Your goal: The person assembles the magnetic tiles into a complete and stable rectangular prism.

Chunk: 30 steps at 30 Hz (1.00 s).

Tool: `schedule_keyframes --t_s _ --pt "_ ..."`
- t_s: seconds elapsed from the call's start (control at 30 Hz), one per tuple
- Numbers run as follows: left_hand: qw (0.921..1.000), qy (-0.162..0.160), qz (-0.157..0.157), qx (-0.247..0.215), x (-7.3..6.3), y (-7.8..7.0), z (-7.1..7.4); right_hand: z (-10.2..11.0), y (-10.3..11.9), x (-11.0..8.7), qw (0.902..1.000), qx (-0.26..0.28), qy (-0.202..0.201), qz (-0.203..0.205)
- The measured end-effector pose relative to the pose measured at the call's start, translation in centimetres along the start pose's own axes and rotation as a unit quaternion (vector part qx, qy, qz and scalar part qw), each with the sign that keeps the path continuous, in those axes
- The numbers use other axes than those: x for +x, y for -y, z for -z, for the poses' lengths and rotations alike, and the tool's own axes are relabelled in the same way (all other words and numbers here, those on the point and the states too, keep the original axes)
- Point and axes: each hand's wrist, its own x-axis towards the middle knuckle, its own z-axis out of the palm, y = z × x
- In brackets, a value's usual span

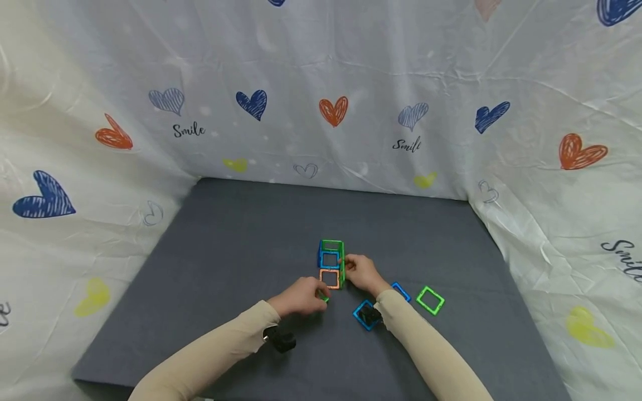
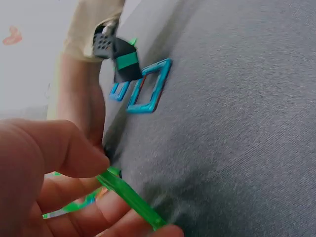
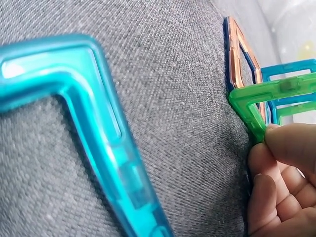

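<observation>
A small structure of square magnetic tiles stands mid-table, with an orange tile (image 1: 329, 271) at its near end and a blue tile (image 1: 330, 252) behind that. Green frames form its back and right side. My right hand (image 1: 363, 273) is at that right side; in the right wrist view its thumb and index finger pinch the edge of a green tile (image 3: 247, 111) beside the orange one. My left hand (image 1: 301, 296), just in front of the structure, holds another green tile (image 2: 133, 197) between thumb and fingers, seen nearly edge-on in the left wrist view.
Loose on the grey table (image 1: 241, 234) near my right forearm lie a blue tile (image 1: 356, 313), a second blue tile (image 1: 407, 298) partly behind the sleeve, and a light green tile (image 1: 436, 309). A heart-printed curtain (image 1: 291, 145) surrounds the table's back and sides.
</observation>
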Motion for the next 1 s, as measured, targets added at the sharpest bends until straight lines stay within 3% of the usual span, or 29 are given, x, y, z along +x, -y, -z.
schedule_keyframes --t_s 0.17,0.3,0.4,0.57,0.63,0.73,0.87,1.0 --pt "0.995 0.0 0.034 -0.094 0.1 0.8 0.7 -0.1 -0.2 -0.3 1.0 -0.003 0.002 0.003" --pt "0.9814 -0.004 0.068 -0.179 0.3 1.6 1.2 -0.1 -0.2 -0.4 0.9999 -0.006 -0.001 0.013" --pt "0.964 -0.021 0.094 -0.248 0.6 2.3 1.6 -0.1 -0.2 -0.3 0.9999 -0.007 -0.003 0.014" --pt "0.9221 -0.081 0.118 -0.36 1.4 3.1 2.1 0.1 -0.1 0.2 0.9998 -0.007 -0.002 0.019" --pt "0.9066 -0.101 0.119 -0.392 1.9 3.4 2.2 0.2 0.0 0.3 0.9997 -0.008 -0.004 0.022" --pt "0.8909 -0.116 0.12 -0.422 2.4 3.6 2.3 0.2 0.0 0.4 0.9997 -0.007 -0.006 0.022" --pt "0.8819 -0.124 0.127 -0.437 2.6 3.5 2.2 0.2 0.0 0.3 0.9999 -0.007 -0.004 0.013" --pt "0.8818 -0.126 0.123 -0.437 2.8 3.6 2.0 0.0 -0.1 0.1 0.9999 -0.008 -0.003 0.01"
